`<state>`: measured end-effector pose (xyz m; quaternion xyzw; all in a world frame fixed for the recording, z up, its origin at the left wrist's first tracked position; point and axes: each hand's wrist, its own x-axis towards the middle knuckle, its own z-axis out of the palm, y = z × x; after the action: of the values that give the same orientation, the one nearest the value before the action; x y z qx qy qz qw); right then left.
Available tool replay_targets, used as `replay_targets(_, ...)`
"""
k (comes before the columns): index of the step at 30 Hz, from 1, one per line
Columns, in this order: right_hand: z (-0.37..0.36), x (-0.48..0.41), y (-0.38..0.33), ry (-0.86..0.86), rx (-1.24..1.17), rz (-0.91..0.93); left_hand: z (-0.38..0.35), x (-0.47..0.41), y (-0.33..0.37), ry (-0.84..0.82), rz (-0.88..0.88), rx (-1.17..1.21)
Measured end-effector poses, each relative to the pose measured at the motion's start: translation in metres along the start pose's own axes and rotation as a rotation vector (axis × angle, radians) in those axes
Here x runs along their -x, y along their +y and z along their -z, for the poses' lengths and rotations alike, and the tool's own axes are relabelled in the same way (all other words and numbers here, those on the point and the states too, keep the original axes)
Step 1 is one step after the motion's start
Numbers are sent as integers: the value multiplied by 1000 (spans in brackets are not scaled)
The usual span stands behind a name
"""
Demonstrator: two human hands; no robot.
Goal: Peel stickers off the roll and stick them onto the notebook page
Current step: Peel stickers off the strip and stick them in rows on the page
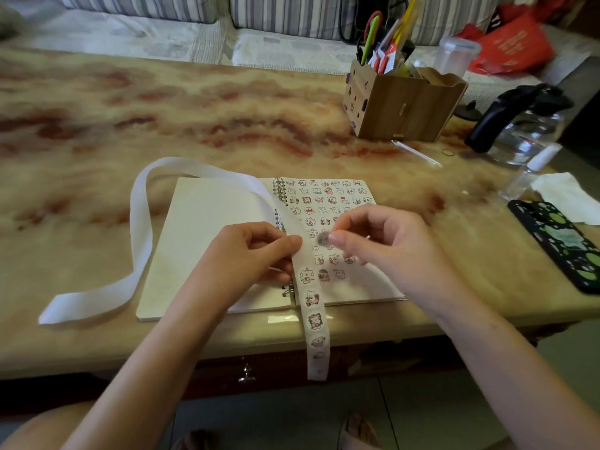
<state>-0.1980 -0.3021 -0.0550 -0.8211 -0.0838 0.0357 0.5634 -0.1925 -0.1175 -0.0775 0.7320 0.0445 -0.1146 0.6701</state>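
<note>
Left hand (250, 251) pinches the sticker strip (313, 306), its length trailing over the bench (97, 339) edge; right hand (386, 245) pinches one sticker (323, 238).

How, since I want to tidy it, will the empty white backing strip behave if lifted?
Probably floppy: the backing strip loops and curls across the notebook. Likely very light, looking paper-thin. It would tug, since the left hand pinches it.

Notebook (207, 241) lies on table (162, 118); organizer (402, 105) behind, phone (558, 245) right.
</note>
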Motion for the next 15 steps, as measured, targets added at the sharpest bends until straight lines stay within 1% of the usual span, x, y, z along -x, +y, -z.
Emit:
replay_targets(4, 21, -6, 8, -55, 55, -214, 1, 0, 0, -4, 3, -12)
replay_targets(7, 29, -7, 11, -64, 123, -317, 1, 0, -1, -7, -6, -27)
replay_targets(15, 27, -7, 13, -61, 189, -379, 0, -2, -2, 3, -6, -20)
